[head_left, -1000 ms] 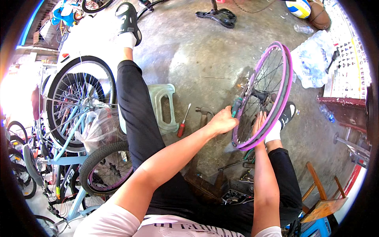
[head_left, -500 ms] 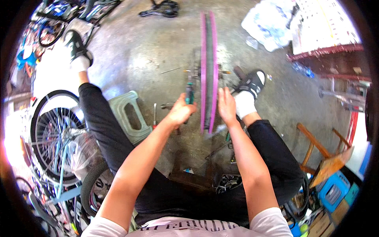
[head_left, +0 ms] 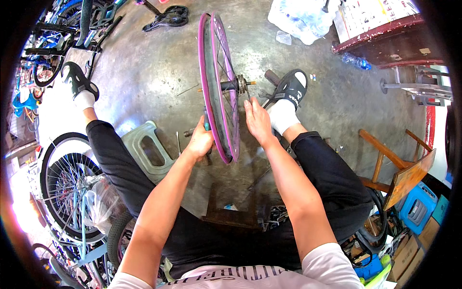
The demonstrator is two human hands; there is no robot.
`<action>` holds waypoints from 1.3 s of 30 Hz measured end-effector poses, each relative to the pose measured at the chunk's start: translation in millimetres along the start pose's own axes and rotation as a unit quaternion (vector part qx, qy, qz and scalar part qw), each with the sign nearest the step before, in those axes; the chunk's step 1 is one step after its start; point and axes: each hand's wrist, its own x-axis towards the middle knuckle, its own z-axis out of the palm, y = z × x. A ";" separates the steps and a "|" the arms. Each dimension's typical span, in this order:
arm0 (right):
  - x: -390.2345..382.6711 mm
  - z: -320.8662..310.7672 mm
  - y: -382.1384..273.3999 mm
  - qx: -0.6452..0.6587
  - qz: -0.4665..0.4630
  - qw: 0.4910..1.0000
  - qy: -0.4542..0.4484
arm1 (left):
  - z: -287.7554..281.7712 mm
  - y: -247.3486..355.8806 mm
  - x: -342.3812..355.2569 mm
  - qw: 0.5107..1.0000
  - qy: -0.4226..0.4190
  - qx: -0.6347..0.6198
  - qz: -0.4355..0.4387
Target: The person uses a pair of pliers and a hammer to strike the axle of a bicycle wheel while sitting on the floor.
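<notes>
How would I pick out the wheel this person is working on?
Start at the grey concrete floor between the person's legs. The wheel stands upright there on edge, left hand and right hand either side. Unlike the black-tyred bicycle wheel nearby, its rim is purple and bare.

The wheel (head_left: 219, 82) has a purple rim, thin silver spokes and a dark metal hub. Left of the wheel, the left hand (head_left: 199, 142) wraps a tool with a teal handle (head_left: 206, 124). Just right of the wheel, a black sandal (head_left: 288, 86) with white marks sits over a white sock (head_left: 281, 115). The trousers (head_left: 327, 178) below are black. Left of the wheel lies a grey-green plastic stool (head_left: 147, 149) on the mottled grey concrete floor (head_left: 144, 72). Far left of the wheel stands a pale blue bicycle frame (head_left: 84, 221) with a black tyre. Right of the wheel are brown wooden pieces (head_left: 404, 168) and a blue crate (head_left: 416, 207)
</notes>
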 end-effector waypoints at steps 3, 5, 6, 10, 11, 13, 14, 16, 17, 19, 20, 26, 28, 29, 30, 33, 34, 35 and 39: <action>-11.0 5.7 -9.3 0.044 0.035 0.998 0.032 | 5.8 -6.6 9.5 0.998 0.022 0.020 0.062; -19.3 5.1 -25.4 0.047 0.072 0.996 0.030 | 7.4 -8.1 17.0 0.994 0.039 0.034 0.095; -24.7 1.6 -36.2 0.063 0.077 0.995 0.014 | 1.1 -14.6 25.9 0.993 0.048 0.043 0.104; -72.0 -25.6 -59.0 0.042 0.084 0.994 0.047 | 6.2 -21.7 31.3 0.987 0.055 0.045 0.142; -85.3 -39.6 -73.0 0.034 0.091 0.994 0.048 | 4.1 -25.9 34.8 0.988 0.052 0.034 0.144; -108.8 -61.7 -95.6 0.010 0.107 0.994 0.010 | -2.0 -29.6 38.4 0.991 0.044 0.020 0.123; -117.4 -70.4 -104.4 -0.001 0.114 0.993 -0.009 | -8.3 -31.5 39.1 0.992 0.044 0.018 0.113; -129.3 -86.4 -110.9 0.000 0.033 0.999 -0.018 | -6.8 -32.5 34.5 0.991 0.048 0.027 0.125; -131.5 -93.5 -113.9 0.002 -0.008 1.000 -0.024 | -6.4 -32.6 34.9 0.982 0.036 0.074 0.170; -128.9 -111.5 -123.5 0.047 -0.069 0.996 -0.020 | 9.2 -8.8 9.4 0.965 0.090 0.191 0.157; -122.7 -119.2 -129.5 0.078 -0.081 0.993 -0.025 | 3.2 -22.9 25.7 0.978 0.049 0.142 0.142; -55.6 -168.1 -152.0 0.046 -0.168 0.983 -0.062 | -9.0 -28.8 27.6 0.966 0.062 0.183 0.172; -20.6 -175.5 -148.9 0.022 -0.292 0.955 -0.053 | -7.1 -26.7 27.6 0.970 0.053 0.171 0.162; -4.5 -171.4 -145.4 0.065 -0.329 0.942 -0.012 | -4.0 -25.1 28.3 0.973 0.049 0.163 0.158; 7.9 -170.1 -146.2 0.053 -0.306 0.951 -0.011 | -4.1 -18.4 21.1 0.976 0.050 0.175 0.124; 54.3 -158.7 -141.0 0.179 -0.247 0.951 -0.040 | -5.6 -19.5 19.6 0.971 0.053 0.197 0.127; 67.6 -154.2 -140.7 0.187 -0.236 0.953 -0.038 | -5.4 -20.2 16.6 0.972 0.059 0.189 0.127; 81.8 -149.2 -140.0 0.196 -0.225 0.954 -0.037 | -9.3 -26.7 19.8 0.964 0.060 0.225 0.131; 146.8 -134.5 -110.4 0.259 -0.097 0.960 -0.043 | -6.8 -26.3 9.2 0.963 0.050 0.234 0.121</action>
